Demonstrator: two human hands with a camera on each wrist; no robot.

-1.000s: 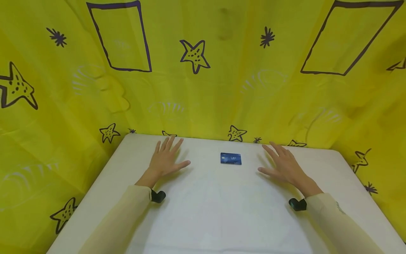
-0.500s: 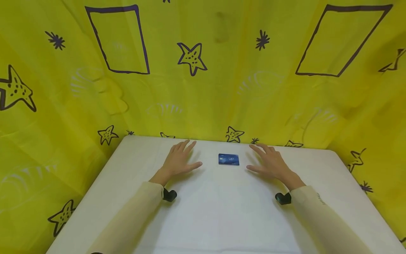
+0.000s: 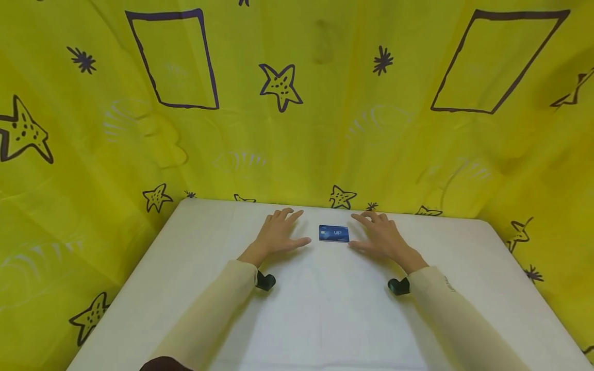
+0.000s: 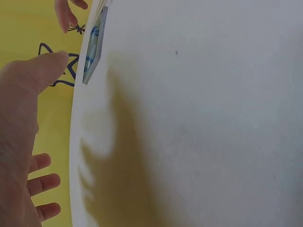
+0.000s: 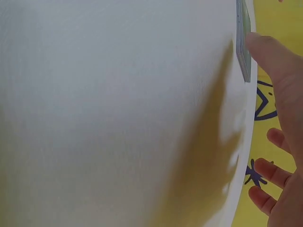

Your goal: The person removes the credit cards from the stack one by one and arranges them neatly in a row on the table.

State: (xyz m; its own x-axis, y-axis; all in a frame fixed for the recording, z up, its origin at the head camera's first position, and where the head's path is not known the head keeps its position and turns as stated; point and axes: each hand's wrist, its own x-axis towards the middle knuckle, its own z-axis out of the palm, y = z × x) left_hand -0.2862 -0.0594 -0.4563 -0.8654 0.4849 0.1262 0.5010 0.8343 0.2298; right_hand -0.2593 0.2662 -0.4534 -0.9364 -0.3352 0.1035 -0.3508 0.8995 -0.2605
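A small stack of blue cards [image 3: 333, 233], the top one printed "VIP", lies flat near the back of the white table [image 3: 325, 309]. Its layered edges show in both wrist views, as a stack [image 4: 95, 46] on the left and a stack [image 5: 242, 45] on the right. My left hand [image 3: 278, 233] is just left of the cards, fingers spread and thumb pointing at them, holding nothing. From the other side my right hand [image 3: 381, 237] hovers close, its thumb tip right at the stack's right corner and its fingers loosely bent.
A yellow curtain [image 3: 315, 139] with starfish drawings hangs behind the table and along both sides. Dark wrist devices, one on the left [image 3: 266, 281] and one on the right [image 3: 399, 286], stick out from the sleeves. A dark brown rounded shape [image 3: 163, 364] shows at the bottom edge.
Both hands have moved inward toward the cards from either side, and their fingers have bent a little more. The cards lie in the same place on the table.
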